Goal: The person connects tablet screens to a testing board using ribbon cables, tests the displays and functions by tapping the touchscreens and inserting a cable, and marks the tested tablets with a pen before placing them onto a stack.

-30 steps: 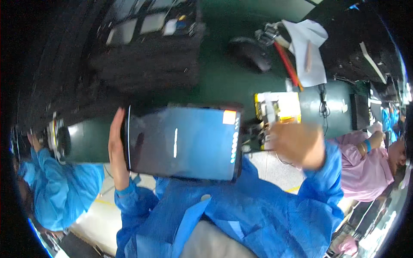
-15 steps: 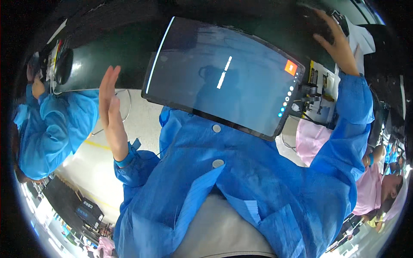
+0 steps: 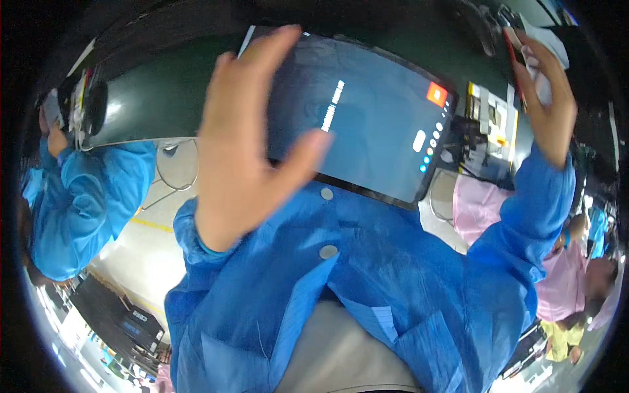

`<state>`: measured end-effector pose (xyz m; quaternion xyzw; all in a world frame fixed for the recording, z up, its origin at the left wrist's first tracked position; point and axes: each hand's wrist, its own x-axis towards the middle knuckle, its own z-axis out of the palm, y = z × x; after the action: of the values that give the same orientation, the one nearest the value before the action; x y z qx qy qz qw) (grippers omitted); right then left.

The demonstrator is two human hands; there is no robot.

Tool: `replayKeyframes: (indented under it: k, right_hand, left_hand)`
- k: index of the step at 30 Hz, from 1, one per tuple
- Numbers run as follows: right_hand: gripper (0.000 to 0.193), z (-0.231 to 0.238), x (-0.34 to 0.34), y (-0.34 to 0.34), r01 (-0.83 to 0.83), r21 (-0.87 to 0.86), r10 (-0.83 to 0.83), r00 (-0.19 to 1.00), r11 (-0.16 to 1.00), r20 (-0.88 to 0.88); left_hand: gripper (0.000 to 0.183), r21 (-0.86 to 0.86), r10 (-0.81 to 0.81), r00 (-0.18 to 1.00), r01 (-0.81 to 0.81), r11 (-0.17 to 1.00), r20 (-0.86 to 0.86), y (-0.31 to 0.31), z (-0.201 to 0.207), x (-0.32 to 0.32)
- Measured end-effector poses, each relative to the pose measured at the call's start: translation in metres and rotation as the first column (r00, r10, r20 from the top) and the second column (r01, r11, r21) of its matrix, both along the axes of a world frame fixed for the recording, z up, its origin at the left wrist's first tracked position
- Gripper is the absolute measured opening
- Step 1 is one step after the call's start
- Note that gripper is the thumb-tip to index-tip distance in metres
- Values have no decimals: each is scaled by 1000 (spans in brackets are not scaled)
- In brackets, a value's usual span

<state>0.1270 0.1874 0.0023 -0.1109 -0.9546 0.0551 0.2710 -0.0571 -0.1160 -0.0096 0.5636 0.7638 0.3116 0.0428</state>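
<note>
A large dark tablet (image 3: 373, 131) lies tilted on the dark table at my front, its screen lit with a line of white text, an orange-red block and small round icons. My left hand (image 3: 242, 144) hangs over the tablet's left part with fingers stretched and thumb apart, holding nothing. It is slightly blurred and hides that side of the screen. At the far right, my right hand (image 3: 550, 95) is curled around a thin red-edged object (image 3: 514, 62), mostly hidden by the fingers, so its kind cannot be told. White crumpled material (image 3: 549, 47) lies just behind it.
Right of the tablet sits a yellow-and-white tray-like thing (image 3: 491, 121) with small parts. A dark rounded object (image 3: 97, 108) stands at the table's left. People in blue (image 3: 92, 203) and pink (image 3: 481, 206) sit on either side. Black crates (image 3: 118, 311) stand at lower left.
My left hand has swung right, from beside the tablet to over it. My right hand has moved farther right and now grasps the red-edged object. A small white oval has appeared on the screen.
</note>
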Motion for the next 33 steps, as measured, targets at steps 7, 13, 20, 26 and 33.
replayKeyframes:
  k: [7, 13, 20, 26, 33]
  right_hand:
    - [20, -31, 64, -112, 22, -27, -14, 966, 999, 259]
    - [16, -55, 74, -94, -202, -56, 209, 954, 978, 216]
    - [14, -57, 73, -80, -321, -79, 330, 922, 944, 204]
    - [21, -56, 82, -81, -301, -185, 336, 918, 936, 210]
    - [18, -13, 85, -81, -209, -892, 354, 933, 401, -59]
  left_hand:
    - [84, -78, -277, 950, 268, 960, -141, 93, -13, 78]
    - [85, -127, -316, 925, 295, 947, -210, 115, -30, 78]
    - [84, -110, -298, 941, 282, 953, -164, 112, -26, 78]
    - [91, -325, -410, 871, 318, 891, -272, 118, -6, 83]
    - [103, -192, -437, 885, 406, 893, -161, 92, 6, 61]
